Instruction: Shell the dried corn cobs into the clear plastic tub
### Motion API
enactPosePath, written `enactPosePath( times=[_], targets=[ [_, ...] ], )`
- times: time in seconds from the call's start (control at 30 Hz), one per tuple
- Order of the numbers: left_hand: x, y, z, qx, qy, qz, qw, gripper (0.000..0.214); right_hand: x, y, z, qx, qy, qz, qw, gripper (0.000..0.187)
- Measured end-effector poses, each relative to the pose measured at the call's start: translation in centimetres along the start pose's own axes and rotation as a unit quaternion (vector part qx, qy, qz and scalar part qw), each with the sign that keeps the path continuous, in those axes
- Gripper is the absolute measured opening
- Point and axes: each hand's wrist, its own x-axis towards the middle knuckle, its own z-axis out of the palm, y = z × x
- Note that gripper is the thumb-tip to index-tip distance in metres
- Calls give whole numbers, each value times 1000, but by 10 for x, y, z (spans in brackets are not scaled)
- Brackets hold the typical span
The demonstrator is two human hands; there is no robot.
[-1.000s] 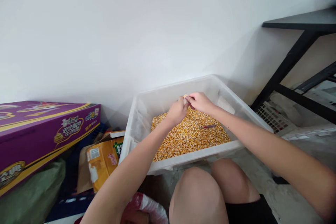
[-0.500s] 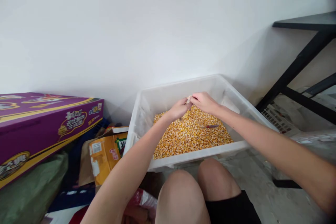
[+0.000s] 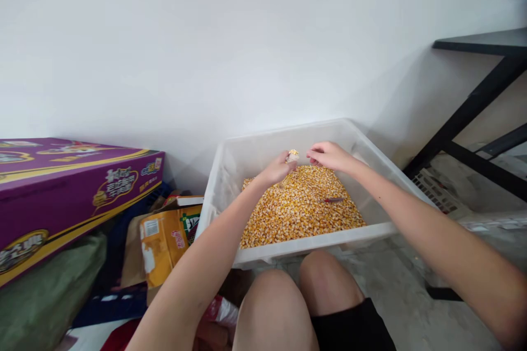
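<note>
A translucent white plastic bin [image 3: 288, 255] sits on the floor before my knees, holding a bed of loose yellow corn kernels [image 3: 296, 208]. Over the far end of the kernels, my left hand [image 3: 276, 170] is closed on a small pale piece of corn cob [image 3: 292, 156] that still carries a few kernels. My right hand [image 3: 329, 156] hovers just right of the cob with its fingers curled together; what they hold, if anything, is too small to see. A thin red tool [image 3: 330, 200] lies on the kernels below my right hand.
A purple printed carton [image 3: 69, 186] rests at the left over a green sack [image 3: 45, 296]. An orange cardboard box [image 3: 162, 241] stands beside the bin. A black metal table frame [image 3: 473, 109] and a white crate [image 3: 432, 186] are on the right. A white wall is behind.
My hands were joined on the cob; now my right hand has drawn a little to the right, leaving the cob in my left. The view has shifted slightly.
</note>
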Motion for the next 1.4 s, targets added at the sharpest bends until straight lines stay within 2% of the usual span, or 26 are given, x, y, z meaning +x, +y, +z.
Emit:
enactPosePath(
  times=[0.13,0.23,0.33,0.43,0.5,0.57,0.63,0.7,0.8,1.0,1.17,1.3,1.4],
  targets=[
    [1,0,11,26,10,64,998,19,0,-9,13,130,-66,52,988,39],
    [-2,2,12,79,20,90,993,24,-1,-12,18,186,-103,70,975,38],
    [-7,6,10,157,21,93,983,23,-1,-11,18,195,-129,84,969,33],
    [-12,13,11,248,21,76,965,22,-3,-13,21,141,-132,98,976,32],
    [-15,21,17,317,34,51,946,21,-6,-19,26,54,-94,88,990,36],
    [-18,29,24,379,61,22,923,19,-10,-27,31,-72,-29,53,996,42],
    [-21,36,31,417,83,-1,905,20,-12,-35,35,-195,33,19,980,46],
    [-22,41,36,435,88,-18,896,22,-14,-40,37,-271,72,7,960,47],
    [-23,42,37,447,79,-30,890,23,-15,-40,38,-322,68,8,944,44],
    [-23,37,33,455,70,-18,887,23,-15,-35,33,-338,49,1,940,40],
    [-21,32,27,445,66,-3,893,25,-13,-28,20,-255,25,-31,966,24],
    [-21,29,22,430,54,37,901,25,-13,-25,11,-199,-21,-38,979,35],
    [-23,30,22,425,60,50,902,25,-13,-25,10,-185,-3,-49,982,34]
  ],
)
